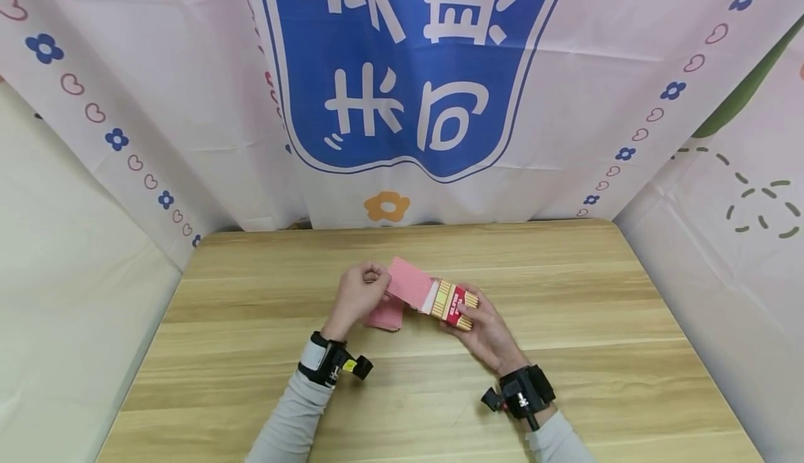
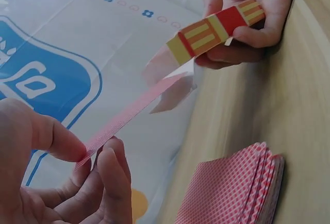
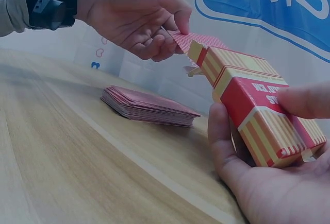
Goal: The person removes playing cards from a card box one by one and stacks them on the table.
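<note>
In my right hand [image 1: 486,330] I grip a yellow-striped playing card box [image 1: 453,302] with a red label, its open end facing left. My left hand [image 1: 361,295] pinches a red-patterned playing card [image 1: 410,281] between thumb and fingers. In the left wrist view the far end of that card [image 2: 131,108] reaches the box's opened flaps. A deck of cards [image 3: 149,105] with the same red checked backs lies on the table below, slightly spread at its edges.
The wooden table [image 1: 565,379] runs back to a hanging cloth [image 1: 239,100] with a blue emblem. Light cloth walls stand at both sides. A strap with a small camera [image 1: 329,359] is on the left wrist, another [image 1: 526,392] on the right.
</note>
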A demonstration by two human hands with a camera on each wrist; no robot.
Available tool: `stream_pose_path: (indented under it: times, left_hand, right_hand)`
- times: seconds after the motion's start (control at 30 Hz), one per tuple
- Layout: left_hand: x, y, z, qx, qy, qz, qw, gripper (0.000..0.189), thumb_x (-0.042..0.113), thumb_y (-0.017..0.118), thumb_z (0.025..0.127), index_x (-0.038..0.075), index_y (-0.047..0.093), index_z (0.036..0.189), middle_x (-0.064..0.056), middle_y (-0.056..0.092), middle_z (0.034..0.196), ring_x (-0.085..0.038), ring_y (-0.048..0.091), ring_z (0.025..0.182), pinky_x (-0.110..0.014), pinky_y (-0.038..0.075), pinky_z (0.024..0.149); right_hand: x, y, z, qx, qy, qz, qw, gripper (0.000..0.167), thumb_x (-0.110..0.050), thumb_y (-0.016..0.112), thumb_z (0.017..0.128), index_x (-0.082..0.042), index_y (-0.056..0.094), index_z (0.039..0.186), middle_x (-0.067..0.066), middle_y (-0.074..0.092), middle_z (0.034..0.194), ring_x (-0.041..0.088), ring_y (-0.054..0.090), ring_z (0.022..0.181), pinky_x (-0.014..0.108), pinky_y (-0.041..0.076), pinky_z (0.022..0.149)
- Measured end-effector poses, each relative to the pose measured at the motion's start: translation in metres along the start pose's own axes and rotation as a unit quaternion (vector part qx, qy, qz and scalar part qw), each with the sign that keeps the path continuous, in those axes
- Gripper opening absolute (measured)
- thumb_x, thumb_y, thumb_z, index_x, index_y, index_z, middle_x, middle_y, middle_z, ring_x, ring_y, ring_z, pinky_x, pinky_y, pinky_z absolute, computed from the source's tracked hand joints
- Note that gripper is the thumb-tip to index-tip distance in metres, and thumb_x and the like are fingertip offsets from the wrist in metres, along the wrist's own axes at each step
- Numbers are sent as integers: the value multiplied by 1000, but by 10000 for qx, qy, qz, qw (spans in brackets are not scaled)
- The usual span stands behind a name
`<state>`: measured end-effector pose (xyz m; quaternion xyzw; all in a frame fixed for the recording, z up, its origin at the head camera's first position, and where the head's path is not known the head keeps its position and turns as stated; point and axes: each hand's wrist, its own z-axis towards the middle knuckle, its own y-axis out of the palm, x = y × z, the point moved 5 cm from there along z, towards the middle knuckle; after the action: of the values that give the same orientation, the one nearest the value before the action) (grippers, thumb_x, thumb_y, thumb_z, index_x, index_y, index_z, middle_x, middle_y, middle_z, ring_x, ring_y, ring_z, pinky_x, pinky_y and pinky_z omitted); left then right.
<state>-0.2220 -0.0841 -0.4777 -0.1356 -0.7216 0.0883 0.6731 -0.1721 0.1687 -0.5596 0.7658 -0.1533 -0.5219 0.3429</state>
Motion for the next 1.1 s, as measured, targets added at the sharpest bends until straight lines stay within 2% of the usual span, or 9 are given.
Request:
stream_pose_path:
  times: [0.17,0.33,0.57,0.67,0.8,0.9,1.1]
  left_hand:
    - [0,-7,2,118,90,-152,9998,12,8,60,100,-1,67,104,-11,72,91,-15,70,70,-31,62,67]
    - [-3,-15,5,313,123,-83,9994,15,9,62,99,1,69,109,-13,72,96,-17,70,73,-24,57,65]
    - [-8,-22,9,385,264,266,9986,20,18,68,101,7,74,116,-14,73,108,-18,72,85,-25,56,72]
    - [-11,-22,11,313,324,291,9986,23,19,72,101,5,73,119,-15,75,107,-24,76,92,-30,60,79]
    - [-15,-22,14,284,400,370,9981,27,19,77,99,3,71,120,-14,79,101,-29,78,98,-39,63,88]
    - [-19,-22,15,286,380,462,9978,25,20,79,98,5,72,118,-12,81,99,-29,79,96,-44,64,88]
    - [-28,-16,16,157,193,616,9978,22,22,78,99,9,73,116,-10,81,99,-25,79,95,-38,64,81]
  right_hand:
    - [0,0,0,48,11,3,10000,55,-1,44,110,-13,25,160,14,39,159,25,61,133,41,55,107]
    - [-1,-1,-1,84,45,-10,10000,57,-2,45,110,-13,23,161,14,37,160,26,61,133,41,54,109]
    - [0,1,0,28,-7,75,10000,45,-1,44,109,-19,39,150,14,39,159,27,61,133,42,54,109]
    - [0,1,1,13,-56,114,9999,48,0,43,110,-17,36,154,13,40,159,27,62,132,42,54,109]
    - [1,0,1,24,-93,182,9998,60,0,42,110,-13,20,164,12,39,159,27,63,132,41,55,108]
    - [1,0,1,38,-81,235,9997,64,-1,43,110,-14,14,167,13,36,161,28,62,133,40,55,108]
    - [1,-2,1,82,-52,208,9997,63,-2,45,110,-14,18,166,12,37,161,28,62,134,41,55,109]
